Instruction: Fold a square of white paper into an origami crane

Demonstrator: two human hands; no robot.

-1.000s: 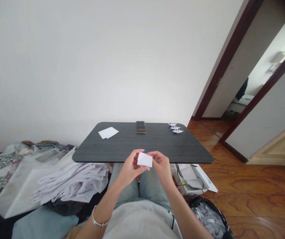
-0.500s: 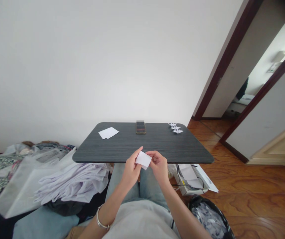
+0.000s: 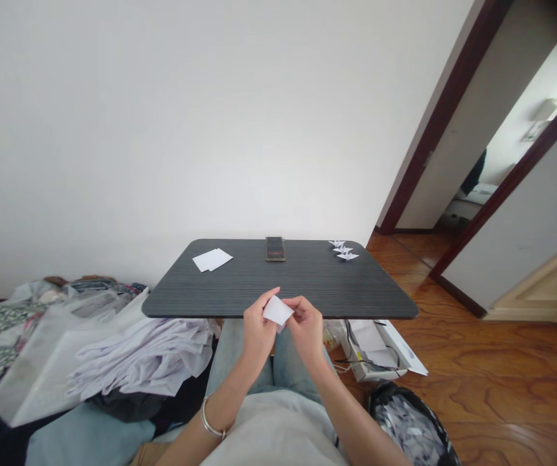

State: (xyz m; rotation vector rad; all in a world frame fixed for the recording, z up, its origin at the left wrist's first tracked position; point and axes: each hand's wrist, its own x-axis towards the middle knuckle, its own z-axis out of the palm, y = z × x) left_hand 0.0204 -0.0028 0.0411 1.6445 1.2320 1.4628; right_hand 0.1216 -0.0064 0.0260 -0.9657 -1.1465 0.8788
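Note:
A small folded piece of white paper [image 3: 277,310] is held up between my two hands, just over the near edge of the dark table [image 3: 239,288]. My left hand [image 3: 258,329] pinches its left side, thumb toward me and a fingertip showing above the top corner. On the opposite side, my right hand [image 3: 306,323] grips the paper's right corner between thumb and curled fingers. The paper's underside and some of its folds are hidden by the hands.
White paper sheets [image 3: 212,259] lie at the table's back left, a phone [image 3: 275,248] at the back middle. Three folded paper cranes [image 3: 343,250] stand at the back right. Piled clothes [image 3: 147,356] are left; a box with cables [image 3: 370,349] and a black bag [image 3: 409,421] are right.
The folded paper has turned a little and now shows a diamond-like face. My right hand has shifted slightly left, closer to my left hand.

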